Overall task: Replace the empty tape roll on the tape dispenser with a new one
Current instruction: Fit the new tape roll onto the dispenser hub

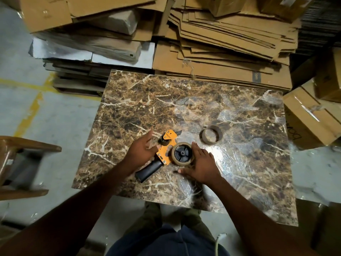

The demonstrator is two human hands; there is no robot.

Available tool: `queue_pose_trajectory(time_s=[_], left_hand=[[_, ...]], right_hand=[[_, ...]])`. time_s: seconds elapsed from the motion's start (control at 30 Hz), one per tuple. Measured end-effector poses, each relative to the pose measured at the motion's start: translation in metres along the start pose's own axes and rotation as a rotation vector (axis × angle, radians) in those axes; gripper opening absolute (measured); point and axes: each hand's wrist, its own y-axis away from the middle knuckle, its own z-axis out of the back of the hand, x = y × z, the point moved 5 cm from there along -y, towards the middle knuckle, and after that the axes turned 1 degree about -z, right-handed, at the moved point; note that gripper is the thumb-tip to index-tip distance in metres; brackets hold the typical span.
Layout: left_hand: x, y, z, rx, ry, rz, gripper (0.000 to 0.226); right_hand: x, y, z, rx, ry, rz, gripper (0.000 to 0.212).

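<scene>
Lying on its side on the marble table, the tape dispenser has its black handle pointing toward the person and to the left, and its cutting end pointing away. So its long axis runs diagonal, from the near left to the far right. The new tape roll sits already on the black hub at the right side of the orange frame, with its round face turned up to the camera.

The right hand is the nearer one to this roll. Its palm and fingers lie flat against the right and near edge of the roll, touching it, with the fingers stretched out and together, not curled around anything. The left hand is on the other side of the dispenser, over the frame and the upper part of the handle. Its fingers are spread and loose; I cannot tell if they press the frame or only float above it.

The empty tape roll, only a cardboard ring, stands on the table to the far right of the dispenser, apart from both hands.

I judge that the exchange of rolls is mostly done. What is left is probably to find the free end of the tape, which lies under the right hand's side, and to lead it toward the cutting end.
</scene>
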Motion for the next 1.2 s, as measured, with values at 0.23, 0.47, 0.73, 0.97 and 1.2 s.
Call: queue_pose_trajectory(time_s=[0.23,0.47,0.73,0.97,1.2], left_hand=[[-0.014,0.000,-0.011,0.090,-0.166,-0.044,0.069],[-0.025,0.005,-0.019,0.041,-0.480,-0.261,0.060],[-0.033,0.023,-0.049,0.113,-0.820,-0.405,0.055],[-0.034,0.022,-0.066,0.119,-0.827,-0.351,0.046],[-0.025,0.018,-0.060,0.102,-0.691,-0.371,0.016]], right_hand=[[0.007,0.015,-0.002,-0.025,-0.017,-0.043,0.134],[0.002,0.035,-0.004,-0.128,0.066,-0.071,0.104],[0.023,0.018,0.009,-0.088,0.175,0.109,0.099],[0.032,0.004,0.009,-0.052,0.147,0.103,0.102],[0.034,0.000,0.014,-0.131,0.108,0.091,0.110]])
